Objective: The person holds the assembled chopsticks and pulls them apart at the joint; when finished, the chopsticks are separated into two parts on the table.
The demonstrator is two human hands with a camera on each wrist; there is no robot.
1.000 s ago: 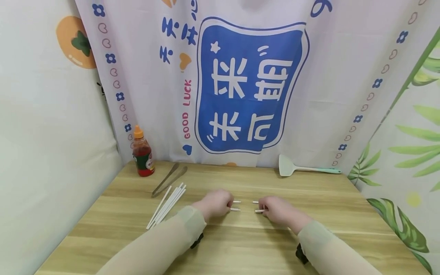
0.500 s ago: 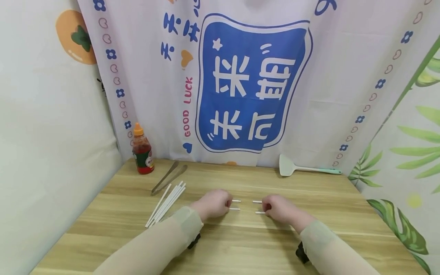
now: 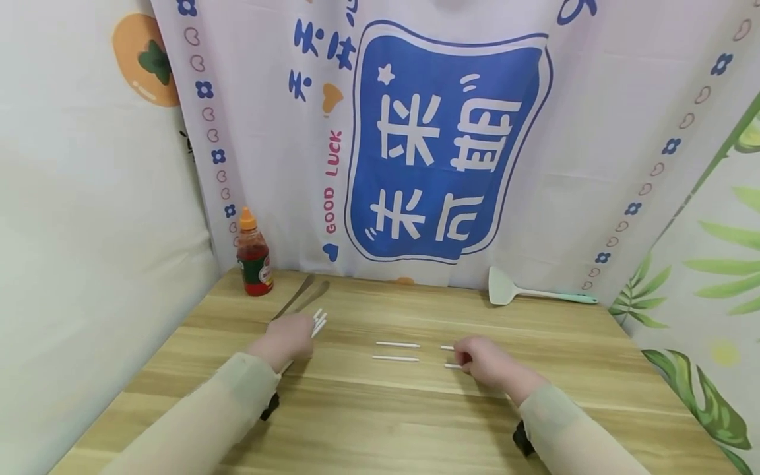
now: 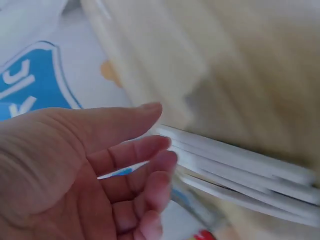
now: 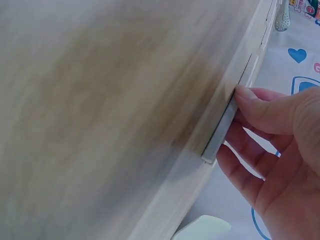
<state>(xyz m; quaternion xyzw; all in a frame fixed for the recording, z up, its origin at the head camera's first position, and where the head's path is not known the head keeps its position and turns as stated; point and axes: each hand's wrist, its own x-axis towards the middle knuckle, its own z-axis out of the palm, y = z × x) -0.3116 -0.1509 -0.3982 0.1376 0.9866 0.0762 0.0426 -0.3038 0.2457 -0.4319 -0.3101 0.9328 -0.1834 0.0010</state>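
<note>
My left hand (image 3: 287, 340) is over a bundle of thin white sticks (image 3: 320, 322) at the left of the table. In the left wrist view its fingers are loosely bent, thumb and fingertips close beside the sticks (image 4: 240, 170), none visibly between them. Right of centre, my right hand (image 3: 487, 361) pinches a white stick (image 5: 221, 131) between thumb and fingers, low against the wooden table. In the head view two stick ends stick out from it, an upper one (image 3: 447, 348) and a lower one (image 3: 452, 366). Between the hands lie two parallel white sticks (image 3: 396, 359).
A sauce bottle (image 3: 255, 260) with an orange cap stands at the back left. Tongs (image 3: 303, 290) lie beside it, partly behind my left hand. A pale green spatula (image 3: 501, 288) rests along the back edge of the wooden table (image 3: 392, 422), before a printed curtain.
My left hand has let go of the two middle sticks and moved left to the bundle. The two sticks stay on the table. My right hand has hardly moved.
</note>
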